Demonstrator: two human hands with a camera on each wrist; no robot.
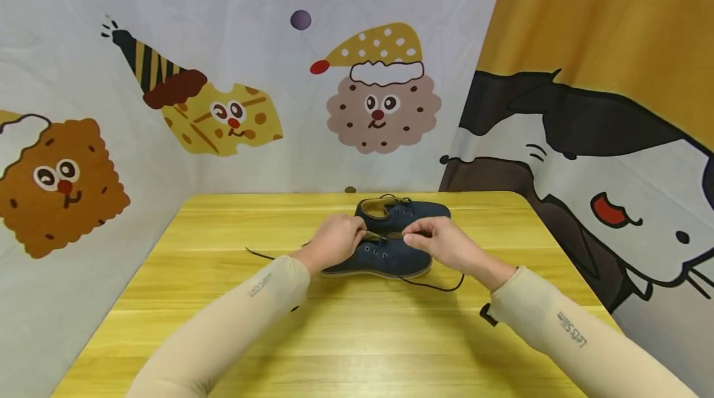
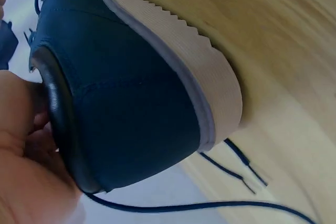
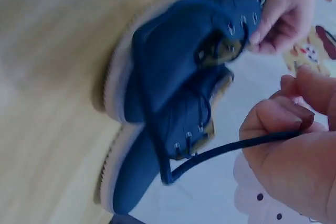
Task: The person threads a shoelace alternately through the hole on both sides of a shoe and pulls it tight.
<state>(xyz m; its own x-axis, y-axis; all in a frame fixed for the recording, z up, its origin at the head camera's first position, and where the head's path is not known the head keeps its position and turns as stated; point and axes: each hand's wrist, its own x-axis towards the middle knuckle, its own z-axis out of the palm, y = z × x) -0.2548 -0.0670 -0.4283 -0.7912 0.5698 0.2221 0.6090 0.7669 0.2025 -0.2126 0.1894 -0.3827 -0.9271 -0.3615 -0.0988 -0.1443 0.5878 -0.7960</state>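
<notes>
A dark blue lace-up shoe (image 1: 409, 255) stands upright on the table, toe to the right. My left hand (image 1: 334, 240) reaches over its heel, and its thumb and fingers pinch the tan tongue (image 3: 229, 51) by the eyelets. In the left wrist view, fingers dip into the opening past the padded collar (image 2: 55, 108). Above the toe, my right hand (image 1: 446, 243) pinches a dark blue shoelace (image 3: 236, 144) between thumb and fingers. From there the lace hangs in a bend across the shoe in the right wrist view. Part of the eyelet area is hidden by the hands in the head view.
Right behind stands the matching shoe (image 1: 429, 209), its lace threaded through the eyelets. Another lace end (image 1: 258, 253) trails onto the wooden table (image 1: 357, 342) at the left. A cartoon-printed curtain (image 1: 240, 7) hangs behind the table.
</notes>
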